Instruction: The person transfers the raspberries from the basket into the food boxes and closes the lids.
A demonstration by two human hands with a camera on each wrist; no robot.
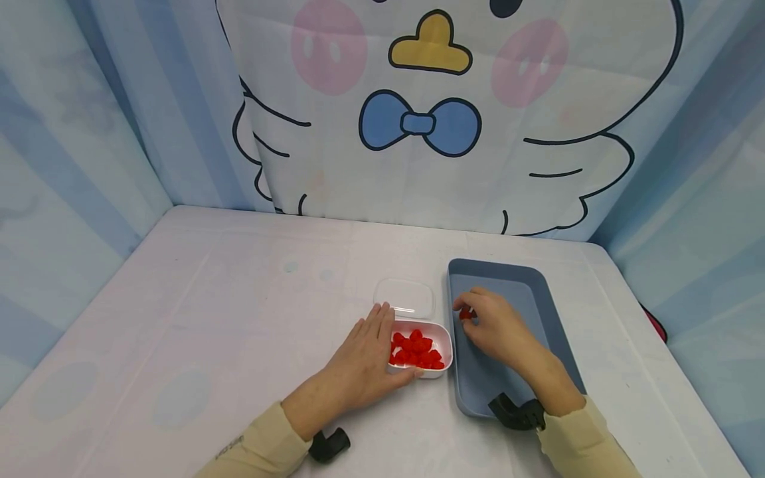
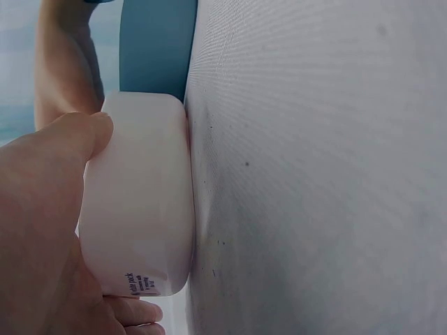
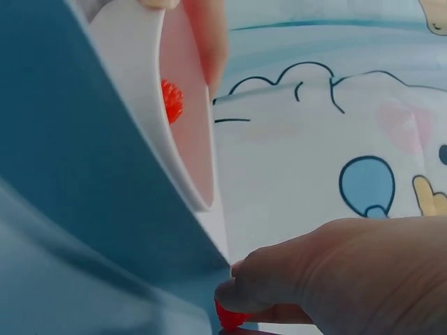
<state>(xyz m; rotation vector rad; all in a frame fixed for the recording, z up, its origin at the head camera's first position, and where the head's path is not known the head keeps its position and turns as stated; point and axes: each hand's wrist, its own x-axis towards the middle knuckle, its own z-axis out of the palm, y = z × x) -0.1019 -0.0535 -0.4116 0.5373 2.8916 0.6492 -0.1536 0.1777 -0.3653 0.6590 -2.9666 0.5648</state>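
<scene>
My left hand holds a white plastic box at its left end, the thumb on the near side and the long fingers reaching past the far side. Inside the box lie several red raspberries. Over the upper left of a blue-grey tray, my right hand pinches one raspberry between thumb and fingertips. That berry is close over the tray, just inside its left wall. The box stands right beside the tray's left rim.
A clear plastic lid lies behind the box on the white table. Striped curtains enclose the table's sides, and a cartoon-printed cloth hangs along its back edge. Black wrist mounts sit under both forearms.
</scene>
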